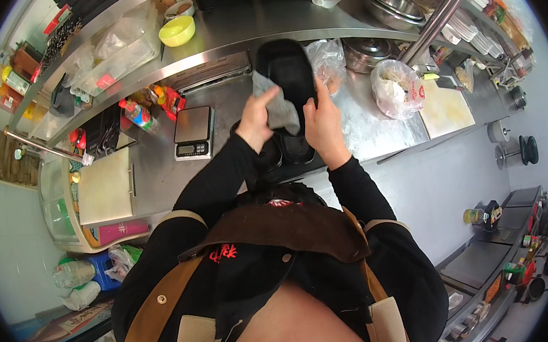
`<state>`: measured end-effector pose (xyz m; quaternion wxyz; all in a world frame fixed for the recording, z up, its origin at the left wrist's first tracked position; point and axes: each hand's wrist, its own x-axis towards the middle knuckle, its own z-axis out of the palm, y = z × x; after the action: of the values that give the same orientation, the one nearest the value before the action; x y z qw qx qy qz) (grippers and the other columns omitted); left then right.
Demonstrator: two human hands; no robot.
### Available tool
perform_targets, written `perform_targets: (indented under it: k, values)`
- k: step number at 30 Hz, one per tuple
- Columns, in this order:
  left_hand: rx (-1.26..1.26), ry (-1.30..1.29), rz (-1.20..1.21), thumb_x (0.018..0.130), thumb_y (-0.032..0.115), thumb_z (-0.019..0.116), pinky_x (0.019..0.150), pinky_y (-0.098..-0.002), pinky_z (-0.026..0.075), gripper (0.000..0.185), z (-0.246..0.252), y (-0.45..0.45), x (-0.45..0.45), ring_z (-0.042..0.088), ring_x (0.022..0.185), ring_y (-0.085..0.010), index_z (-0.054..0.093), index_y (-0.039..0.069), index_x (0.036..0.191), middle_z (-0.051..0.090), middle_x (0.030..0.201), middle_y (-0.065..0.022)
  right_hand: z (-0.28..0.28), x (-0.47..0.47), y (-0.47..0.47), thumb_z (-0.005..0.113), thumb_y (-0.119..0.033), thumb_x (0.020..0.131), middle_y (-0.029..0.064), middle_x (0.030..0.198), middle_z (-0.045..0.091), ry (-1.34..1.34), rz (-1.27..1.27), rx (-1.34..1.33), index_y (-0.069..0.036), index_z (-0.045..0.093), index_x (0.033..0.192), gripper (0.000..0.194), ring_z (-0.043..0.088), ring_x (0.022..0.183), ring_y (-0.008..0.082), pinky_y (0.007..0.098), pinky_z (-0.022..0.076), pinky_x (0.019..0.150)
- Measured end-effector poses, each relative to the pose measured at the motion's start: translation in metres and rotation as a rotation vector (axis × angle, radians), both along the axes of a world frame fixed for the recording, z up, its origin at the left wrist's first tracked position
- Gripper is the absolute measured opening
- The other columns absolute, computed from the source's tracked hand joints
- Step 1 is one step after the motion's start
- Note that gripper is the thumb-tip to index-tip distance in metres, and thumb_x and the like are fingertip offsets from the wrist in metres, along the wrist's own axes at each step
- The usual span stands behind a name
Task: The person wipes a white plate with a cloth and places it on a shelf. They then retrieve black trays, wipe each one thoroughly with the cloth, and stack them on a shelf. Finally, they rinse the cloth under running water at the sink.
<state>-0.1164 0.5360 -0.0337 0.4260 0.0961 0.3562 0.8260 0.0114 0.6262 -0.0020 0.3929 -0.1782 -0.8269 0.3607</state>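
My right hand [325,126] grips a black rectangular tray [298,66] by its right side, thumb on the near face. The tray is tilted up above the steel counter. A grey cloth [279,104] is in my left hand [254,121], pressed against the tray's left side. Below my hands, more black containers [297,150] sit on the counter close to my body, partly covered by my left wrist and the cloth.
On the steel counter [157,181] a digital kitchen scale [194,131] stands left of my hands. Cutting boards [105,185] lie at both ends. A knotted plastic bag [396,89] and a lidded steel pot [366,53] are to the right. A steel shelf [261,23] with a yellow bowl [177,31] overhangs the back.
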Motion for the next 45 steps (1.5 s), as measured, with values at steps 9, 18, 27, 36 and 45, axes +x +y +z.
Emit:
perform_targets:
  k: [9,18,27,36,45]
  values:
    - [-0.278,0.566,0.036,0.075,0.004,0.069,0.088,-0.0302,0.046,0.047,0.040,-0.039,-0.035,0.061,0.096,-0.0191,0.054,-0.004,0.119,0.064,0.108,-0.0084,0.009,-0.014,-0.002,0.055,-0.015,0.088,0.0246,0.087,0.063,0.100,-0.005,-0.201,0.004,0.047,0.118,0.036,0.062,0.081,0.0406,0.0412,0.0486,0.069]
    - [-0.677,1.531,0.335,0.067,0.005,0.072,0.068,-0.0300,0.049,0.031,0.129,-0.067,-0.059,0.065,0.075,-0.0193,0.061,0.001,0.095,0.066,0.085,-0.0128,0.046,-0.018,0.015,0.056,-0.012,0.089,0.0174,0.066,0.060,-0.051,0.130,0.405,-0.004,0.056,0.096,0.011,0.058,0.063,0.0367,0.0404,0.0453,0.059]
    - [0.026,0.083,0.406,0.078,-0.003,0.062,0.083,-0.0313,0.048,0.037,0.034,-0.004,0.036,0.059,0.097,-0.0176,0.055,-0.001,0.114,0.061,0.109,-0.0066,0.020,-0.041,-0.011,0.052,-0.014,0.091,0.0214,0.073,0.061,0.109,-0.142,0.131,-0.002,0.052,0.101,0.015,0.060,0.069,0.0420,0.0451,0.0470,0.060]
    - [0.254,0.141,0.056,0.088,0.015,0.054,0.094,-0.0369,0.043,0.044,0.027,-0.055,0.046,0.056,0.108,-0.0224,0.043,0.000,0.128,0.056,0.118,-0.0110,-0.005,-0.006,-0.007,0.043,-0.015,0.095,0.0050,0.083,0.058,0.156,0.344,-1.655,-0.008,0.055,0.100,0.015,0.043,0.050,0.0083,0.0203,0.0287,0.038]
    - [0.090,0.597,0.250,0.089,0.030,0.062,0.074,-0.0240,0.047,0.039,0.077,-0.011,-0.011,0.057,0.081,-0.0067,0.050,0.003,0.114,0.058,0.095,-0.0022,-0.015,0.012,-0.057,0.046,-0.018,0.094,0.0003,0.053,0.038,0.011,1.157,-1.859,-0.004,0.055,0.096,0.017,0.027,0.041,0.0083,0.0232,0.0224,0.045]
